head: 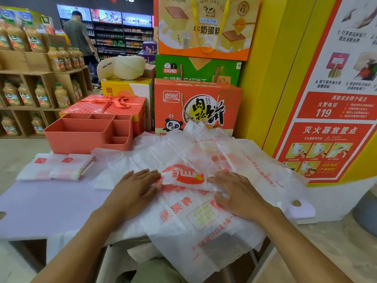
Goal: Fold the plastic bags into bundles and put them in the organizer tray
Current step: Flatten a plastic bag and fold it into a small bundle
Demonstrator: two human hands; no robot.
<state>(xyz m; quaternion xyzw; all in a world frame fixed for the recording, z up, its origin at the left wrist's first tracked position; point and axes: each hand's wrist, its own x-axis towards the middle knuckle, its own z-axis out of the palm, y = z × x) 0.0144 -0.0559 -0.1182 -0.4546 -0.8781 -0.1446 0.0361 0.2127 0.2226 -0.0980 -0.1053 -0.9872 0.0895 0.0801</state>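
Bags (204,152) of thin white plastic with red print lie in a loose heap on the pale purple table (51,205), and some hang over the near edge. On top of the heap, one bag is folded into a long strip (183,178) with a red and yellow logo. The left hand (134,186) lies flat on the left end of the strip, its fingers (146,174) straight and close together, pressing down. The right hand (238,193) lies flat on the right end, fingers straight and close together too, gripping nothing. Two folded bundles (55,166) lie side by side at the far left of the table, just in front of the organizer tray (81,144). The tray is hard coral pink plastic with straight walls and several boxes inside, and no bundle shows in it. I think the bags will be very light, soft, floppy and a bit slippery, so a fold may puff up or slide open when let go. It seems best to press the air out flat, then take the strip by one end and fold it over. Behind the tray sits a red gift box (106,105) with a ribbon bow, and beside it a big orange carton (195,107) with a panda on it. Wooden shelves (47,78) on the left hold smooth round juice bottles (59,58)
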